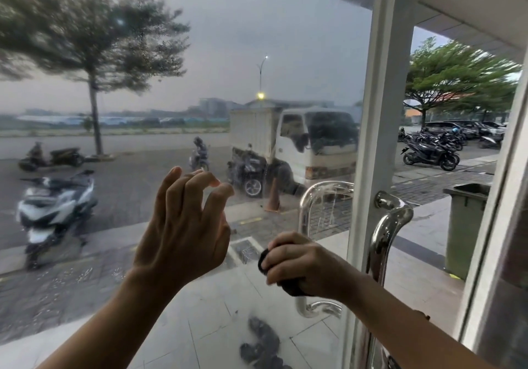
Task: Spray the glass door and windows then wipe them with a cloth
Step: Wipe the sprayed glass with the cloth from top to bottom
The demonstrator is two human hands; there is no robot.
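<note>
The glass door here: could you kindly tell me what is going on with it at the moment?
A person is working on the glass door. The right hand grips a dark cloth low at the pane, beside the chrome handle. The left hand is raised in front of the glass, fingers loosely bent, holding nothing. Fine droplets and streaks show on the pane; no spray bottle is in view.

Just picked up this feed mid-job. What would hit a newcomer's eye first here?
Two bare hands fill the foreground against the glass door. The left hand is raised mid-frame with bent fingers, holding nothing. The right hand grips a dark cloth low beside the chrome handle. The pane is speckled with fine droplets, and through it a white truck stands at centre.
</note>
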